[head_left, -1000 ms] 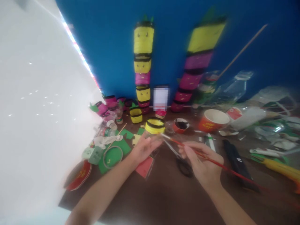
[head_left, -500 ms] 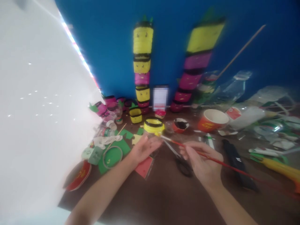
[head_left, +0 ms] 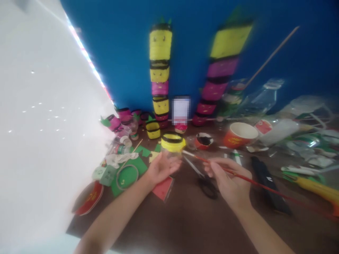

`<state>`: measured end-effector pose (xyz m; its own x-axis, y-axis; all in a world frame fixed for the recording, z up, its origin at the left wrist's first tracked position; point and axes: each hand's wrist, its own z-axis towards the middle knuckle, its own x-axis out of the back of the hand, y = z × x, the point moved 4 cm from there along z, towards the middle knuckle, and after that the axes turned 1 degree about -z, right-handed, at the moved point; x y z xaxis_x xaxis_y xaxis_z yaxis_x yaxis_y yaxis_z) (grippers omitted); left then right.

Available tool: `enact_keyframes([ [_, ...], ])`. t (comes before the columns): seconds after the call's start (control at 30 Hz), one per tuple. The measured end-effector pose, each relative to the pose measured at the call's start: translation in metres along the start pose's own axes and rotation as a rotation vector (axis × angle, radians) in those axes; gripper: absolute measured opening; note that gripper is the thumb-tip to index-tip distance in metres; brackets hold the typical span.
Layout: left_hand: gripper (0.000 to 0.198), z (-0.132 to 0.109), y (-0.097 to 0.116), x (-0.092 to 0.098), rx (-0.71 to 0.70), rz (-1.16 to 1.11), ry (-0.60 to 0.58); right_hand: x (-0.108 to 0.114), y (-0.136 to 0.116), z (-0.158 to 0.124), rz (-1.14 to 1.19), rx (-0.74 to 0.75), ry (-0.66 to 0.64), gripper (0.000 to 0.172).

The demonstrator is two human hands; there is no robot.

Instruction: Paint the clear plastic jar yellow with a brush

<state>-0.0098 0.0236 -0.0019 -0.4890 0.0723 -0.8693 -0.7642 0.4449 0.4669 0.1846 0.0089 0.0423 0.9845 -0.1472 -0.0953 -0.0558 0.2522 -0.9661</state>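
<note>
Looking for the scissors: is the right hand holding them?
No, the right hand grips a red brush; the scissors lie on the table beside it.

Two bare forearms (head_left: 116,215) are seen, cut off by the lower edge. The left hand (head_left: 161,167) and the right hand (head_left: 229,180) are uncovered, and slim fingers (head_left: 215,168) are shown. Finer marks on nails and wrists are lost to blur.

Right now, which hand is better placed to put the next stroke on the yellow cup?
Right, probably. The right hand pinches the red brush in a pen-like grip, and its tip lies close beside the yellow cup. The left hand is occupied holding that cup up from below.
</note>
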Motion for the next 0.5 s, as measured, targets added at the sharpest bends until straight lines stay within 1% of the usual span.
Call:
enact_keyframes([
  [0.07, 0.047, -0.001, 0.000, 0.000, 0.024, -0.010, 0.014, 0.000, 0.001, 0.001, 0.024, 0.005, -0.006, 0.012],
  [0.17, 0.045, -0.002, 0.000, 0.001, 0.029, -0.035, 0.026, 0.001, 0.001, 0.003, 0.027, 0.007, -0.014, 0.011],
  [0.27, 0.043, -0.001, 0.001, 0.001, 0.020, -0.048, 0.034, 0.003, -0.001, 0.005, 0.044, 0.005, 0.009, 0.012],
  [0.33, 0.043, -0.001, 0.001, -0.001, 0.031, -0.049, 0.023, 0.003, -0.004, 0.006, 0.099, 0.002, 0.017, 0.013],
  [0.43, 0.041, 0.000, 0.001, -0.004, 0.050, -0.055, -0.002, 0.001, -0.009, 0.006, 0.172, 0.007, -0.031, 0.014],
  [0.5, 0.039, 0.001, 0.000, -0.006, 0.055, -0.051, -0.012, -0.001, -0.010, 0.003, 0.182, 0.030, -0.078, 0.013],
])
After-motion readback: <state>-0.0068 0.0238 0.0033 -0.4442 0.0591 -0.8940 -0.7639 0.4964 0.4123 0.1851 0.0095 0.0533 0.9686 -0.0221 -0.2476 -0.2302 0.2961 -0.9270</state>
